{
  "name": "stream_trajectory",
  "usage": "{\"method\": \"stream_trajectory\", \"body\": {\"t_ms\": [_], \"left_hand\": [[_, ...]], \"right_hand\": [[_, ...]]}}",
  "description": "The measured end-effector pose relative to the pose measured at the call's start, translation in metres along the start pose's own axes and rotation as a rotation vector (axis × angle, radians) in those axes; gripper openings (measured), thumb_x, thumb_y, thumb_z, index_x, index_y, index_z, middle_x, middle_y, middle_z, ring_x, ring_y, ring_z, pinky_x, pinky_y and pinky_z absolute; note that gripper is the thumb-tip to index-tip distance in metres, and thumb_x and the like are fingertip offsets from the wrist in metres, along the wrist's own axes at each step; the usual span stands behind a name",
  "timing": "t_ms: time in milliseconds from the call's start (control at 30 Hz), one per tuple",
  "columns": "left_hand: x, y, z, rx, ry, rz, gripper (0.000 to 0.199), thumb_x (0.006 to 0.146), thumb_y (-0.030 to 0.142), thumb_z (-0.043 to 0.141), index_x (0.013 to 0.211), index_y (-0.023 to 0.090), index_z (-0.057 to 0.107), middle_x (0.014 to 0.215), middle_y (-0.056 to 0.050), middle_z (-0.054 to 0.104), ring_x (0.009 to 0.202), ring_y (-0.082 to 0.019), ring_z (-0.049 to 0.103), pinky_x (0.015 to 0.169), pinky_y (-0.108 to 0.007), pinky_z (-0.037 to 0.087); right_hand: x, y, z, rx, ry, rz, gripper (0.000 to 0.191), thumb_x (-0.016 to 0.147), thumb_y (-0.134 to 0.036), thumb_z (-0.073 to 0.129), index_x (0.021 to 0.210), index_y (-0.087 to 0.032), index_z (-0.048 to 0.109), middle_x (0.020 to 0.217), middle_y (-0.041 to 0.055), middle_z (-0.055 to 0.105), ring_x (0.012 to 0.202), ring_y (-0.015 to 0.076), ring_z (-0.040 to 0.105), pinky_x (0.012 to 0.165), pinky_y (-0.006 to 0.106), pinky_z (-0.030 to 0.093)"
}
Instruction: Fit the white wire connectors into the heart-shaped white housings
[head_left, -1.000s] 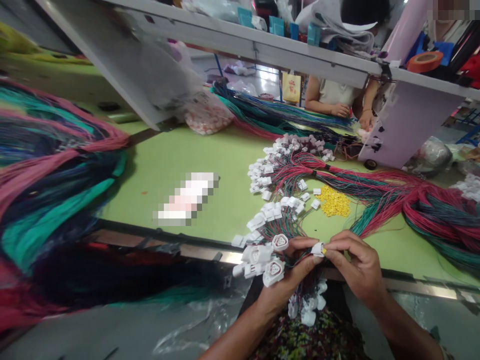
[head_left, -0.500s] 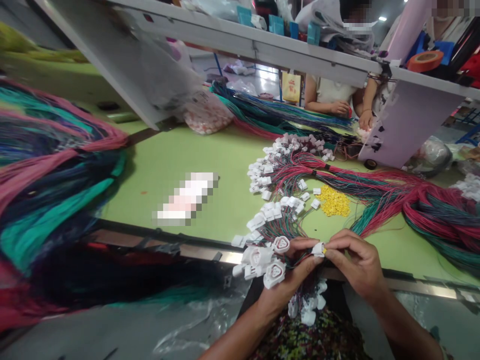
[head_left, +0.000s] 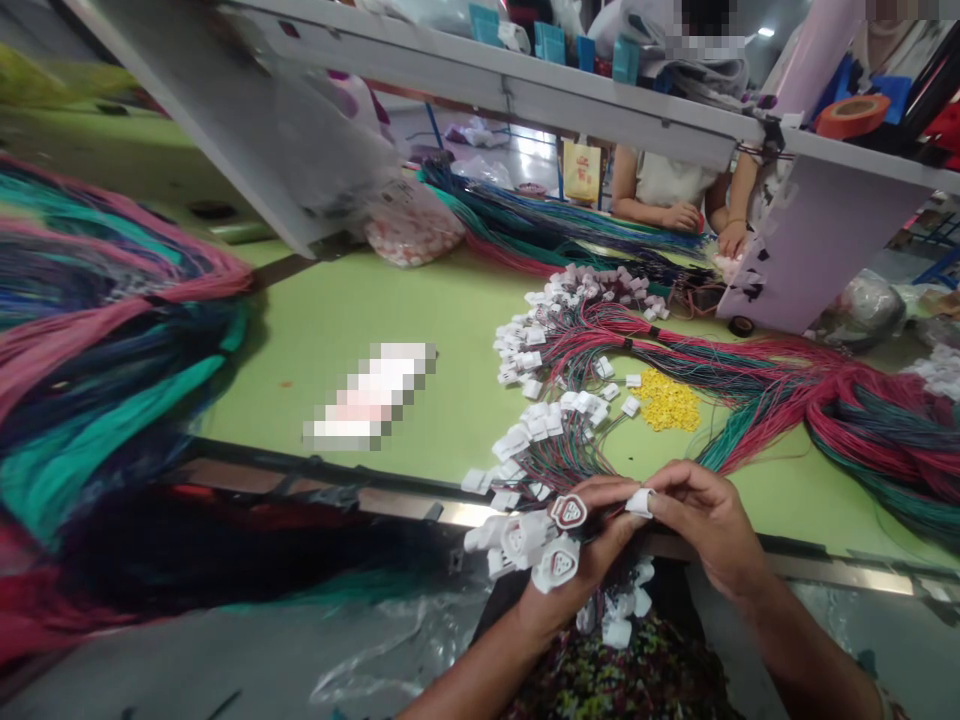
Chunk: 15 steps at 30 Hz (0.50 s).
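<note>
Thumb and forefinger of the left hand (head_left: 600,550) are pinched on a small white plastic connector (head_left: 640,502), held just above the table's near edge. Thumb and forefinger of the right hand (head_left: 712,530) meet at the connector's right end; whether a smaller part lies between them is hidden. At the left hand's outer side hang larger white plastic connectors with rounded triangular faces (head_left: 556,563). Beyond the hands, on the light-green tabletop (head_left: 465,320), lies a curved row of white block-shaped connectors on thin wires (head_left: 544,422), with a loose heap of tiny yellow pieces (head_left: 667,402) to its right. Thick red, green and dark wire bundles (head_left: 855,400) spread farther right. Toward the far side rests a clear plastic bag of pale pinkish pieces (head_left: 412,235); across the table, a co-worker's hands (head_left: 682,217) are partly visible.
</note>
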<state>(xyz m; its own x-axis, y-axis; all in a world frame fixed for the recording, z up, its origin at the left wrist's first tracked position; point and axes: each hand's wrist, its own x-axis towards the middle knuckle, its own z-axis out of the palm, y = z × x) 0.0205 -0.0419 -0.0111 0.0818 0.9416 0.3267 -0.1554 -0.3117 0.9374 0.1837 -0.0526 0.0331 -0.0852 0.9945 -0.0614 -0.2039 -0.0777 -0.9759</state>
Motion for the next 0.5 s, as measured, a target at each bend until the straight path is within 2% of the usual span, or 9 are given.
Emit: {"method": "stream_trajectory", "body": {"t_ms": [100, 200, 267, 400, 467, 500], "left_hand": [[0.001, 0.002, -0.001, 0.023, -0.036, 0.002, 0.018, 0.081, 0.026, 0.08, 0.099, 0.027, 0.081, 0.092, -0.005, 0.08, 0.086, -0.022, 0.073, 0.08, -0.035, 0.059], [0.004, 0.01, 0.0, 0.005, -0.037, -0.114, 0.016, 0.082, 0.027, 0.079, 0.098, 0.024, 0.081, 0.092, -0.006, 0.08, 0.087, -0.023, 0.073, 0.081, -0.035, 0.059], [0.006, 0.015, 0.0, 0.011, -0.056, -0.17, 0.016, 0.084, 0.028, 0.076, 0.099, 0.023, 0.08, 0.092, -0.006, 0.079, 0.087, -0.023, 0.073, 0.081, -0.036, 0.059], [0.011, 0.021, -0.007, 0.036, -0.117, -0.109, 0.019, 0.08, 0.025, 0.078, 0.099, 0.022, 0.078, 0.102, -0.008, 0.075, 0.094, -0.023, 0.07, 0.088, -0.038, 0.057], [0.012, 0.021, -0.01, -0.039, -0.127, -0.154, 0.026, 0.079, 0.025, 0.08, 0.105, 0.022, 0.076, 0.103, -0.008, 0.073, 0.089, -0.021, 0.069, 0.082, -0.036, 0.057], [0.012, 0.021, -0.011, -0.094, -0.115, -0.202, 0.029, 0.08, 0.027, 0.079, 0.108, 0.023, 0.074, 0.101, -0.007, 0.073, 0.082, -0.018, 0.068, 0.076, -0.033, 0.057]], "right_hand": [[-0.001, -0.002, -0.001, -0.049, -0.019, -0.023, 0.019, 0.08, -0.037, 0.083, 0.086, -0.021, 0.075, 0.074, -0.0022, 0.068, 0.067, 0.0094, 0.06, 0.065, 0.019, 0.05], [-0.001, -0.004, -0.001, -0.197, -0.046, -0.078, 0.017, 0.087, -0.037, 0.075, 0.092, -0.021, 0.073, 0.075, -0.0013, 0.066, 0.067, 0.0109, 0.059, 0.064, 0.021, 0.049], [-0.002, -0.005, -0.002, -0.342, -0.056, -0.171, 0.017, 0.088, -0.035, 0.073, 0.099, -0.022, 0.07, 0.078, -0.0007, 0.065, 0.068, 0.0121, 0.057, 0.062, 0.022, 0.047], [-0.005, -0.008, -0.011, -0.564, -0.039, -0.333, 0.011, 0.089, -0.026, 0.07, 0.097, -0.022, 0.064, 0.089, 0.0008, 0.063, 0.067, 0.0123, 0.054, 0.061, 0.024, 0.046], [-0.011, -0.009, -0.019, -0.66, -0.104, -0.366, 0.007, 0.094, -0.021, 0.061, 0.101, -0.023, 0.061, 0.094, 0.0028, 0.065, 0.072, 0.0136, 0.058, 0.065, 0.025, 0.049], [-0.016, -0.008, -0.023, -0.73, -0.184, -0.39, 0.01, 0.096, -0.018, 0.058, 0.105, -0.023, 0.061, 0.096, 0.0039, 0.067, 0.077, 0.0149, 0.061, 0.069, 0.025, 0.05]]}}
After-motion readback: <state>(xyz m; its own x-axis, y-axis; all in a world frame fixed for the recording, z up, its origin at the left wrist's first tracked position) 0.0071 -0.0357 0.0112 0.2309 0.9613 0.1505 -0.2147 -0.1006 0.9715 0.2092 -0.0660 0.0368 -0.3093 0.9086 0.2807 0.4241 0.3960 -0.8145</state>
